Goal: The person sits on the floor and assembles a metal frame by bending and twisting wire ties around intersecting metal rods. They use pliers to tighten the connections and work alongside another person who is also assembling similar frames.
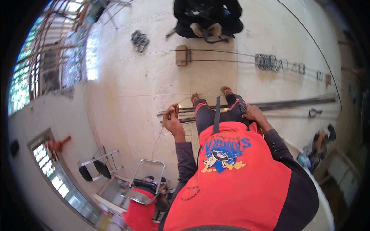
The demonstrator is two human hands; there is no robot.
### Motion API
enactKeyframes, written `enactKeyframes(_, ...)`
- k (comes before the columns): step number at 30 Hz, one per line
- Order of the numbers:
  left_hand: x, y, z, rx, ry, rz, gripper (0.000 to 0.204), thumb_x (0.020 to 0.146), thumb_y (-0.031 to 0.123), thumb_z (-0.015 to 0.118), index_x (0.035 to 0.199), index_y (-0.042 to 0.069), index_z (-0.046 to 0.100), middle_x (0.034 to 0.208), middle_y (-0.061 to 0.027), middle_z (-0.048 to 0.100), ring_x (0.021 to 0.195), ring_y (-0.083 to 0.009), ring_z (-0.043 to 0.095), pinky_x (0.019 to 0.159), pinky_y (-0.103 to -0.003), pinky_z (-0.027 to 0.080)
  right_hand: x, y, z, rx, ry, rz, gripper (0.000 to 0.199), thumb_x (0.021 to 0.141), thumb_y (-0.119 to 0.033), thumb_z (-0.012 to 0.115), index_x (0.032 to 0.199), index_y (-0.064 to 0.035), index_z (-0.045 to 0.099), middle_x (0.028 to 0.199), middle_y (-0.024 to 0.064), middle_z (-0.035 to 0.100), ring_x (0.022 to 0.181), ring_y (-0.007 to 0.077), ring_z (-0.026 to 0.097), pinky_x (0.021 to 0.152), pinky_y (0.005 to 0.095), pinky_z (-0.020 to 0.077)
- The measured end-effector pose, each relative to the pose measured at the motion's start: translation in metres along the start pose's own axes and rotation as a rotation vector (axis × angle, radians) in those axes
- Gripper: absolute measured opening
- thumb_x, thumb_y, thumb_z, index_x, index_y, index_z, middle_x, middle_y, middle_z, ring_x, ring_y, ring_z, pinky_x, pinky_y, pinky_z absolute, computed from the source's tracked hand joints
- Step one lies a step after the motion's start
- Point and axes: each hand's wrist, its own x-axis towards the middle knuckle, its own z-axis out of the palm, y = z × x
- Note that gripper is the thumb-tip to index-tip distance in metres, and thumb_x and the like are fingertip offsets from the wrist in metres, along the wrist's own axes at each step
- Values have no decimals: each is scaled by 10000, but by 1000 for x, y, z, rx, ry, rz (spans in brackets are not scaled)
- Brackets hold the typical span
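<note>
My left hand (172, 118) is raised to the left of my legs, its fingers pinched on a thin wire (158, 138) that trails down toward the floor. My right hand (253, 113) is closed beside my right thigh, at a small dark object (242, 107) whose kind I cannot make out. A dark strap (217, 115) stands out from the front of my red top. Across the floor by my legs lies a bundle of long steel rods (285, 104).
Ahead, a person (208, 19) with gloved hands sits on the floor. Two rods rest on a brown block (181, 56), with bent wire ties (267, 62) strung along them. Another wire bundle (139, 41) lies left. Metal-framed chairs (101, 169) stand at the lower left.
</note>
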Motion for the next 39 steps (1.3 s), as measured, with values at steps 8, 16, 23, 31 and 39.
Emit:
enactKeyframes(8,112,33,25,307,-684,-51,72,860,-64,554,848,-30,617,961,-125,632,934,-197,612,872,-306,507,-76,-79,71,435,122,215,390,717,-173,636,1041,2,507,979,251,623,950,404,600,815,477,464)
enactKeyframes(16,121,28,116,423,-1097,42,93,854,-79,551,854,-28,629,943,-122,641,896,-174,608,816,-272,484,-106,-146,59,821,84,-62,346,699,-158,689,972,-17,529,932,201,635,916,375,605,781,430,469)
enactKeyframes(23,102,8,139,611,-1154,-150,105,907,-22,508,958,-24,601,1008,-140,633,906,-168,612,774,-260,505,-73,-162,75,951,-42,-214,324,679,-154,697,936,-30,545,879,198,635,884,379,614,758,436,481)
enactKeyframes(31,138,-87,136,771,-1401,-269,103,904,-16,515,968,-42,592,1062,-175,608,1017,-251,592,924,-370,491,-24,-225,133,1466,-224,-29,200,847,-207,568,911,-20,540,811,159,637,758,294,643,674,403,492)
enactKeyframes(39,206,-231,116,811,-1428,-247,62,908,-25,462,923,-25,523,1011,-227,598,1007,-333,591,852,-392,529,219,-123,274,1702,520,827,237,930,-284,490,916,-48,498,654,61,563,573,158,575,569,320,463)
